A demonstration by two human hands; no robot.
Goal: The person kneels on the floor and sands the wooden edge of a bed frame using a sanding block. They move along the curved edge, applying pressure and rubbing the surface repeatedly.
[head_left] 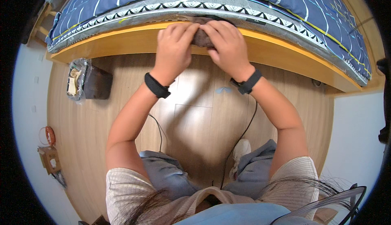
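Brown cloth (202,38) mostly covered by both hands, only a strip visible between left hand (174,47) and right hand (228,47). Fingertips buried in it, grip unclear. Bed (285,58) cut off by top edge; bin (87,80) contents too small to tell.

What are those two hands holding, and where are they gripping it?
Both the left hand and right hand pinch a brown cloth by its middle, at the bed edge.

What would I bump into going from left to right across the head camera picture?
Orange cord coil by the wall → small bin lined with a plastic bag → left hand → brown cloth pinched between both hands → right hand → white shoe on the wooden floor.
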